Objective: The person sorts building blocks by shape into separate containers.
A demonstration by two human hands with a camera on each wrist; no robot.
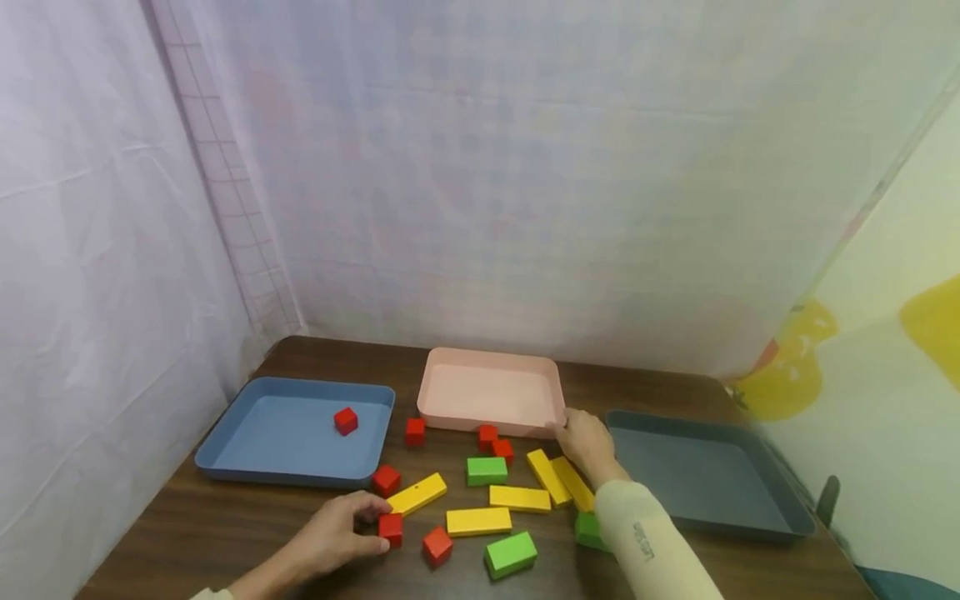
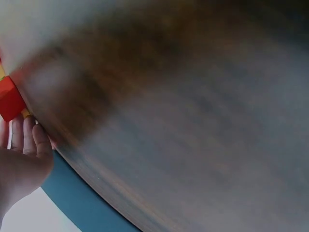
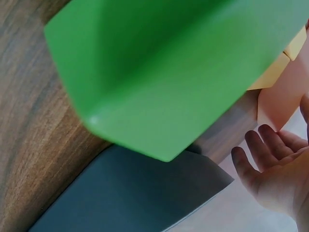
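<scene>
My left hand (image 1: 336,533) is at the near left of the blocks, its thumb and fingertips on either side of a red cube (image 1: 391,530). In the left wrist view this red cube (image 2: 10,100) lies just past the fingertips. My right hand (image 1: 587,443) is by the near right corner of the pink tray (image 1: 491,425); its fingertips seem to touch the rim. The right wrist view has that hand (image 3: 277,169) with loosely extended fingers next to the pink tray wall (image 3: 280,106). A green block (image 1: 590,531) lies partly hidden under the right sleeve.
A blue tray (image 1: 300,479) with one red cube (image 1: 346,421) stands at the left, a dark grey-blue tray (image 1: 720,483) at the right. Several yellow blocks (image 1: 478,522), green blocks (image 1: 511,555) and red cubes (image 1: 437,547) lie on the wooden table (image 1: 150,533). White curtains (image 1: 525,208) hang behind.
</scene>
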